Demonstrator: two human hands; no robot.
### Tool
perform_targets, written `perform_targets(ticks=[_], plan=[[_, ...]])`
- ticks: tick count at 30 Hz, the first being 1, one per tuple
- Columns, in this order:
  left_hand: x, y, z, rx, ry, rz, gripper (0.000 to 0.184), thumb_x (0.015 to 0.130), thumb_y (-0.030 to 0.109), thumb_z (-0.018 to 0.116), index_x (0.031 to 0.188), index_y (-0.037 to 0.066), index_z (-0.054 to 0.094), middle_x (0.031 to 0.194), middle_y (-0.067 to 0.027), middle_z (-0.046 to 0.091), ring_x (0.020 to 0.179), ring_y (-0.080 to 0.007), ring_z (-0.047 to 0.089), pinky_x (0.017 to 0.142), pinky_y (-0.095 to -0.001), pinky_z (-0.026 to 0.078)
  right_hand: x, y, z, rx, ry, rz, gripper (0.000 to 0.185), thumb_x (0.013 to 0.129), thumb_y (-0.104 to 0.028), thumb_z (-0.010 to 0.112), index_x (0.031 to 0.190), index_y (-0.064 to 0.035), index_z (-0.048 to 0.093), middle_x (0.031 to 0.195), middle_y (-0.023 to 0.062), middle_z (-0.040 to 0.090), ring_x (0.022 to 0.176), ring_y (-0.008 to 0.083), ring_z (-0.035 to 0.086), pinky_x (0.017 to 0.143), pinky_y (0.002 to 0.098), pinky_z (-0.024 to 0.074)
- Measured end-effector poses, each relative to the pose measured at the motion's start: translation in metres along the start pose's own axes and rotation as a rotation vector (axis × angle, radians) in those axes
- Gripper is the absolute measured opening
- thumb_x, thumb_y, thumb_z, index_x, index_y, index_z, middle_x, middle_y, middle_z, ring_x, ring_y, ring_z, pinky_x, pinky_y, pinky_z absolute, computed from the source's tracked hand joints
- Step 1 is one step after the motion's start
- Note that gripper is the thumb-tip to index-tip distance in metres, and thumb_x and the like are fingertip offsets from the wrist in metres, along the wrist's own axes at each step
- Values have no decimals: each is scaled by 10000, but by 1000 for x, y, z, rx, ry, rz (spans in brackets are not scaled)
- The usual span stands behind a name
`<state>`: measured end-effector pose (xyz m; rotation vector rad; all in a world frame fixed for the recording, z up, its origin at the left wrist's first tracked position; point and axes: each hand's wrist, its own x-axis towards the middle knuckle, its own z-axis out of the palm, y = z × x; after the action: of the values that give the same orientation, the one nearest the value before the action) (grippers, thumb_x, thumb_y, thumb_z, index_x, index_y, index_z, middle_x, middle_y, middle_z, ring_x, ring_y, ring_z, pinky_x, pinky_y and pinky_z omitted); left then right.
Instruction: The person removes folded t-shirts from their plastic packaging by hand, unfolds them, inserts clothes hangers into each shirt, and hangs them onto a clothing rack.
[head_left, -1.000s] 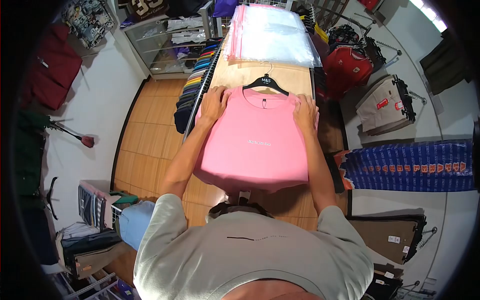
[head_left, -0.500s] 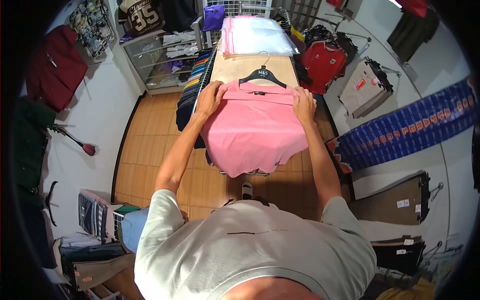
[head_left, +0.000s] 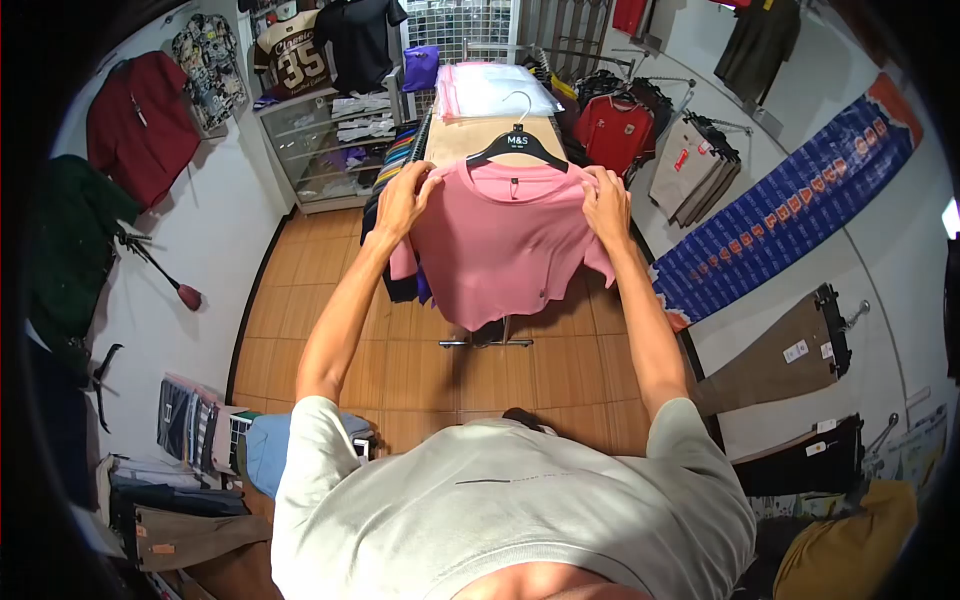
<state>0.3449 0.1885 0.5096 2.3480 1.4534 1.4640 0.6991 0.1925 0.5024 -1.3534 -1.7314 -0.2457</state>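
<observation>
A pink T-shirt (head_left: 500,240) with a round neck and a small dark tag at the collar is spread on a black hanger (head_left: 517,147) marked M&S, at the near end of a pale wooden tabletop (head_left: 450,140). The left hand (head_left: 404,200) grips one shoulder, the right hand (head_left: 606,206) the other. Clear plastic bags (head_left: 495,90) are stacked farther along. Around are a tan tiled floor (head_left: 330,325) and white walls (head_left: 225,215) hung with clothes.
</observation>
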Motion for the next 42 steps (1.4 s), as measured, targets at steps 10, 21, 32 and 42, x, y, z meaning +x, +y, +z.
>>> perform_targets(ticks=[10,21,32,42], plan=[[-41,82,-46,-19,92,106,252,915,204,669,1076,12,637,821,-109,593,653,-177,523,596,-307,436,-37,-21,-90,130,25,-74,200,900,-157,588,1083,-77,606,1011,174,662,967,375,618,812,471,485],[-171,177,-67,-101,-165,-105,213,942,176,620,1053,-5,597,761,-117,580,681,-167,520,648,-306,452,-168,-24,-175,398,-145,53,180,851,-57,623,1023,-16,588,987,201,660,960,381,637,833,411,497],[-286,212,-66,-138,-281,-242,241,939,190,607,1066,-15,613,868,-172,653,760,-266,611,711,-356,486,-269,-20,-193,444,-351,126,204,856,-63,635,1050,-4,640,996,190,668,965,350,653,843,383,501],[-338,201,-97,-84,-256,-398,237,932,184,603,1065,-12,614,924,-186,661,836,-306,636,746,-378,493,-293,-55,-154,534,-510,148,225,855,-116,658,1050,-4,649,993,176,673,919,300,662,804,361,512]])
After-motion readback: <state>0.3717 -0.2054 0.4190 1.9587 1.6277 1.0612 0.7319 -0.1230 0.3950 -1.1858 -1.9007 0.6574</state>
